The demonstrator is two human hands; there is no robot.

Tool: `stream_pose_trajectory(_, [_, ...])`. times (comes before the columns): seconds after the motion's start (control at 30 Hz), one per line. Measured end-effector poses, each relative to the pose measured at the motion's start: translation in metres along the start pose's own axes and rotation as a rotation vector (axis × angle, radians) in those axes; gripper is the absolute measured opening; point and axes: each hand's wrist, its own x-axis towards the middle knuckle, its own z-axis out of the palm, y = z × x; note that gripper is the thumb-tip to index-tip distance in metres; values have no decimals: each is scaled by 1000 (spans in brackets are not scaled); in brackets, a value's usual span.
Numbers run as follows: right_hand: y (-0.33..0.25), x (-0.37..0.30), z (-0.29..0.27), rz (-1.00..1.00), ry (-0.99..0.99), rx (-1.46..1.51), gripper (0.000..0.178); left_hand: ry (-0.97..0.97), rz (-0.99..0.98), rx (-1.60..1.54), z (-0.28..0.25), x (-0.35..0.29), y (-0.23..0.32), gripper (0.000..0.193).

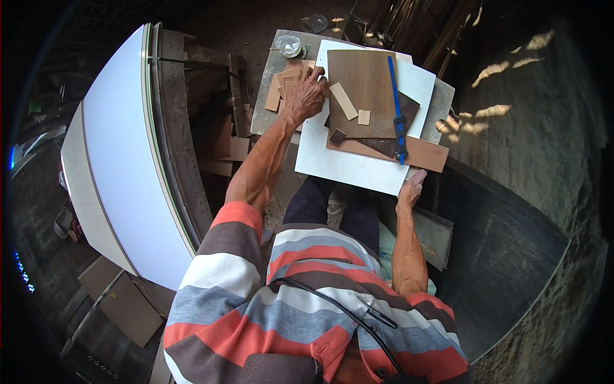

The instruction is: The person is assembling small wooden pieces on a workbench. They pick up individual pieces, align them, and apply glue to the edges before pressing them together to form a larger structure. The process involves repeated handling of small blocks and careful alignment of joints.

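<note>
My left hand (306, 96) is at the left side of a small table, its bent fingers slightly apart over several small thin wood pieces (274, 93), beside the edge of a white board (312, 152). No held piece shows in it. My right hand (412, 184) is closed at the white board's near right corner; what its fingers grip is partly hidden. On the white board lie a brown wood panel (364, 64), a reddish-brown strip (427, 155), a pale strip (343, 101) and a small pale square (364, 117). A blue-handled tool with a long narrow bar (395, 96) lies across the panel.
A cup of white stuff (289, 46) stands at the grey table's (261, 118) far left corner. Large white sheets (121, 147) lean at my left. A dark curved panel (505, 249) stands on the right. Loose boards (121, 301) lie lower left; sticks (416, 25) lean behind the table.
</note>
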Motion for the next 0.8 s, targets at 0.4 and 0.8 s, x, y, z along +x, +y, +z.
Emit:
stream_pose_trajectory(0.4, [1,-15,1,40,88,-135,44,-59,-605,-369,8,-37,73,46])
stream_pose_trajectory(0.8, [-76,-27,2,-619,27,-235,30,105,-775,-499,8,-17,81,60])
